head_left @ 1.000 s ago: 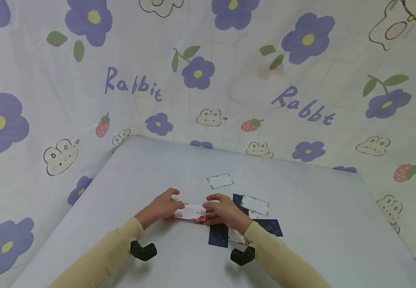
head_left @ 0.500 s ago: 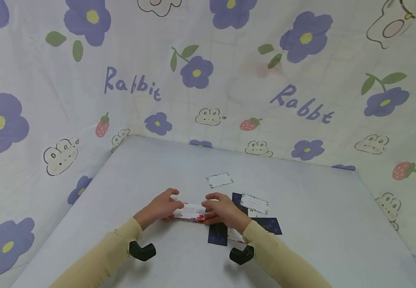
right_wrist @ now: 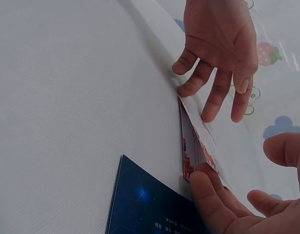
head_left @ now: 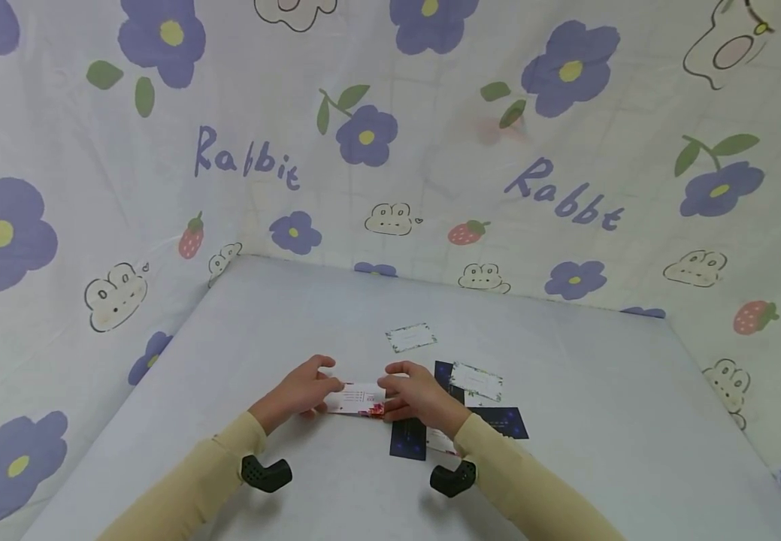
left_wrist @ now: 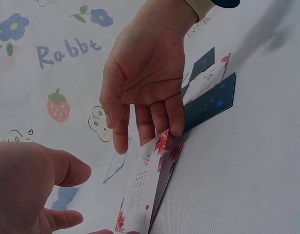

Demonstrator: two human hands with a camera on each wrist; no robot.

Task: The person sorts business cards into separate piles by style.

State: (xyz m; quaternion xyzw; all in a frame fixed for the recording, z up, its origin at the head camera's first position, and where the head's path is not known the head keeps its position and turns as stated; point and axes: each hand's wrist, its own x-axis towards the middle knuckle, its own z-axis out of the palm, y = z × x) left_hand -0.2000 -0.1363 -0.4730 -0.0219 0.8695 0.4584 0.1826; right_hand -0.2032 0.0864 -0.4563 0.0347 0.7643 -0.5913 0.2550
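A white business card [head_left: 356,398] with red flowers in one corner lies between the two hands. In the left wrist view this upper card [left_wrist: 142,183] leans over a second flowered card [left_wrist: 170,168], with a gap between them. My left hand [head_left: 301,389] touches the card's left end with its fingertips, thumb raised clear. My right hand [head_left: 419,394] has fingertips against the other end, its thumb also apart. From the right wrist, a right fingertip [right_wrist: 207,169] shows at the end of the tilted card. How many cards lie beneath cannot be told.
Right of the hands lie several loose cards: a dark blue card [head_left: 408,439], another dark blue card [head_left: 508,422], a white leaf-bordered card [head_left: 476,382] and a partly hidden flowered card [head_left: 440,442]. Further back is one more leaf-bordered card [head_left: 411,337]. A patterned curtain [head_left: 390,173] bounds the white table [head_left: 282,315].
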